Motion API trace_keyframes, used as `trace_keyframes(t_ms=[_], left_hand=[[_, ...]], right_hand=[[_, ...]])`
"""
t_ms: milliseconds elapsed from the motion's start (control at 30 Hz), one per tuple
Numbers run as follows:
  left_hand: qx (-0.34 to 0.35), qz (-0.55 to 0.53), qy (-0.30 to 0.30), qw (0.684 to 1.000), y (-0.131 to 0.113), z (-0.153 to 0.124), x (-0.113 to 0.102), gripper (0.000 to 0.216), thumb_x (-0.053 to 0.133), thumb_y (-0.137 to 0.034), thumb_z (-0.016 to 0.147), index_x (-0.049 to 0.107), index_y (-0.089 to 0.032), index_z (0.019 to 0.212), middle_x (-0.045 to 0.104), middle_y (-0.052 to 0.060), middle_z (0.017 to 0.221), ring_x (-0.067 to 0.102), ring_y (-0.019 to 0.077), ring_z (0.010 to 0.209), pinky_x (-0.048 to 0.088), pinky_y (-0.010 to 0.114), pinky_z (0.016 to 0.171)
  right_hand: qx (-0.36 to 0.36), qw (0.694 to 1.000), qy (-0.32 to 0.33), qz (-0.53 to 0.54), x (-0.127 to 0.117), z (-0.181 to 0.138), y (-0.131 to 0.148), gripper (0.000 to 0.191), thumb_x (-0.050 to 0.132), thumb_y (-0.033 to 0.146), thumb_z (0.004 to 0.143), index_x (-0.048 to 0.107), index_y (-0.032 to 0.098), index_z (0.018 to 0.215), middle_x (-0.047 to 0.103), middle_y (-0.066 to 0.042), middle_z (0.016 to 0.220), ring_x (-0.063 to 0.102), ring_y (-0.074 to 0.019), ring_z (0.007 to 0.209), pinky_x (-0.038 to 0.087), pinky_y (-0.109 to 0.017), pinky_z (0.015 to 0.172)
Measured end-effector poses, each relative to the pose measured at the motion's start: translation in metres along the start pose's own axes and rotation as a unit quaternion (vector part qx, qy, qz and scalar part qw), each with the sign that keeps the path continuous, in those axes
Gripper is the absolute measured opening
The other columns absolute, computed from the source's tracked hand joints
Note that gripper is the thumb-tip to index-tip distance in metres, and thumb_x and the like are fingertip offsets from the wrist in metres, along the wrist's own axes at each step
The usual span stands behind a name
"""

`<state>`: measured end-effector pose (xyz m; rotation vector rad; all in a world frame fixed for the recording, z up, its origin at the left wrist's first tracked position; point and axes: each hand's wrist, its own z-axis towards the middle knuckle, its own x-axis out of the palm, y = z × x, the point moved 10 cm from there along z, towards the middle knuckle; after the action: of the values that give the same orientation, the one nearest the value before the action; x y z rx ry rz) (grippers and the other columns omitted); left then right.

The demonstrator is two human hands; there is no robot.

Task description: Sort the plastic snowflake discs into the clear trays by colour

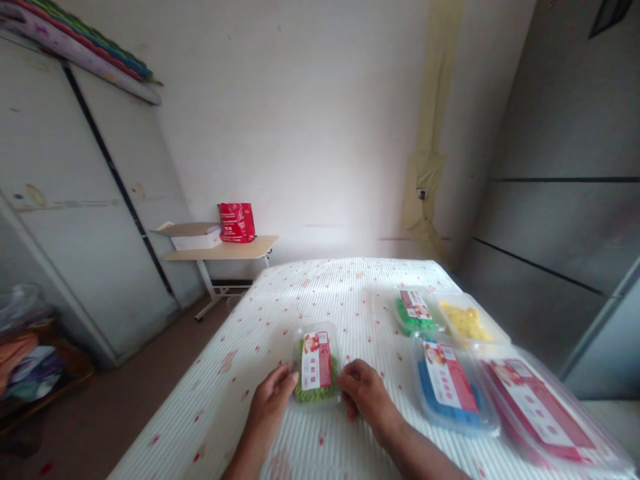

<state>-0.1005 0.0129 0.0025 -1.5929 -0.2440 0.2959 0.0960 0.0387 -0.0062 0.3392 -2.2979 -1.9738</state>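
Observation:
A clear plastic container (317, 393) with olive-green crinkled contents lies on the white, red-dotted bed cover, with a red-and-white label (316, 360) across its lid. My left hand (270, 395) grips its left side, thumb on the edge. At the right side, my right hand (364, 393) has its fingers curled and pinched on the rim. To the right of my hands is a container with blue contents (425, 390). Behind that stand a bright green one (411, 324) and a yellow one (463, 321). A larger container with pink-red contents (520, 417) lies at the far right.
The bed cover (240, 373) spreads under everything. Beyond its left far corner, a small table (250, 248) carries a red bag (237, 223) and a white box (195, 240). Grey cabinets (100, 200) stand left, with a shelf of cloth (30, 367) below. A grey panel (560, 220) rises at right.

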Motion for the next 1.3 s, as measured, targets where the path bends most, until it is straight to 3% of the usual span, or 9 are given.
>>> trace_keyframes(t_ms=[133,200,267,400,567,700,833,1033,1300], left_hand=[[-0.014,0.002,-0.011,1.000,0.001,-0.003,-0.006,0.044,0.069,-0.045,0.060,0.068,-0.015,0.091,0.070,0.009,0.099,0.057,0.0286,0.107,0.044,0.036,0.094],[-0.014,-0.009,-0.014,1.000,0.006,-0.001,-0.009,0.045,0.068,-0.045,0.062,0.067,-0.015,0.095,0.067,0.009,0.108,0.051,0.0282,0.115,0.038,0.038,0.100],[-0.015,-0.030,0.002,0.999,0.012,0.000,-0.006,0.047,0.066,-0.044,0.065,0.065,-0.016,0.102,0.063,0.009,0.115,0.047,0.0280,0.119,0.034,0.040,0.104],[-0.015,-0.067,0.056,0.996,0.013,-0.003,0.017,0.048,0.065,-0.037,0.067,0.061,-0.018,0.111,0.059,0.006,0.122,0.045,0.0269,0.121,0.031,0.041,0.106],[-0.017,-0.066,0.044,0.997,0.002,-0.008,0.056,0.045,0.063,-0.029,0.064,0.063,-0.017,0.108,0.058,0.006,0.123,0.044,0.0261,0.123,0.029,0.039,0.107],[0.005,-0.057,0.077,0.995,-0.006,-0.002,0.100,0.048,0.061,-0.029,0.064,0.061,-0.016,0.110,0.056,0.007,0.125,0.044,0.0257,0.122,0.030,0.037,0.105],[-0.007,-0.055,0.095,0.994,-0.001,0.006,0.135,0.051,0.060,-0.028,0.063,0.059,-0.015,0.113,0.055,0.008,0.126,0.044,0.0261,0.122,0.033,0.036,0.103],[0.015,-0.058,0.159,0.986,-0.021,0.000,0.170,0.048,0.054,-0.022,0.065,0.060,-0.016,0.111,0.062,0.005,0.118,0.047,0.0258,0.119,0.039,0.035,0.097],[0.037,-0.089,0.224,0.970,-0.029,-0.004,0.174,0.042,0.054,-0.031,0.074,0.058,-0.017,0.114,0.063,0.007,0.115,0.052,0.0259,0.113,0.040,0.037,0.094]], right_hand=[[-0.070,0.986,-0.030,-0.149,-0.012,-0.019,0.030,0.040,0.037,0.045,0.084,0.049,0.013,0.104,0.063,-0.007,0.076,0.060,-0.0141,0.052,0.047,-0.025,0.048],[-0.149,0.946,-0.092,-0.273,-0.025,-0.042,0.060,0.043,0.048,0.034,0.081,0.046,0.012,0.118,0.062,-0.016,0.102,0.063,-0.0239,0.089,0.050,-0.035,0.075],[-0.191,0.906,-0.102,-0.364,-0.030,-0.065,0.083,0.049,0.056,0.025,0.074,0.047,0.014,0.121,0.055,-0.019,0.118,0.056,-0.0300,0.106,0.046,-0.041,0.087],[-0.264,0.896,-0.028,-0.356,-0.044,-0.109,0.117,0.038,0.052,0.024,0.079,0.050,0.020,0.117,0.061,-0.010,0.105,0.064,-0.0147,0.069,0.054,-0.026,0.064],[-0.318,0.862,-0.183,-0.349,-0.135,-0.145,0.151,0.025,0.050,0.033,0.083,0.055,0.022,0.105,0.065,-0.003,0.079,0.062,-0.0120,0.060,0.052,-0.018,0.051],[-0.292,0.847,-0.272,-0.350,-0.201,-0.159,0.149,0.027,0.050,0.042,0.081,0.058,0.022,0.098,0.067,-0.005,0.080,0.064,-0.0132,0.059,0.051,-0.016,0.044],[-0.286,0.834,-0.304,-0.362,-0.232,-0.169,0.140,0.029,0.051,0.046,0.079,0.060,0.023,0.093,0.069,-0.006,0.082,0.066,-0.0151,0.062,0.051,-0.015,0.044],[-0.277,0.843,-0.313,-0.339,-0.237,-0.167,0.123,0.032,0.052,0.049,0.077,0.062,0.024,0.093,0.070,-0.005,0.085,0.067,-0.0169,0.066,0.053,-0.016,0.046],[-0.266,0.853,-0.308,-0.327,-0.241,-0.155,0.116,0.035,0.049,0.051,0.077,0.061,0.025,0.096,0.070,-0.004,0.084,0.067,-0.0168,0.065,0.052,-0.017,0.045]])
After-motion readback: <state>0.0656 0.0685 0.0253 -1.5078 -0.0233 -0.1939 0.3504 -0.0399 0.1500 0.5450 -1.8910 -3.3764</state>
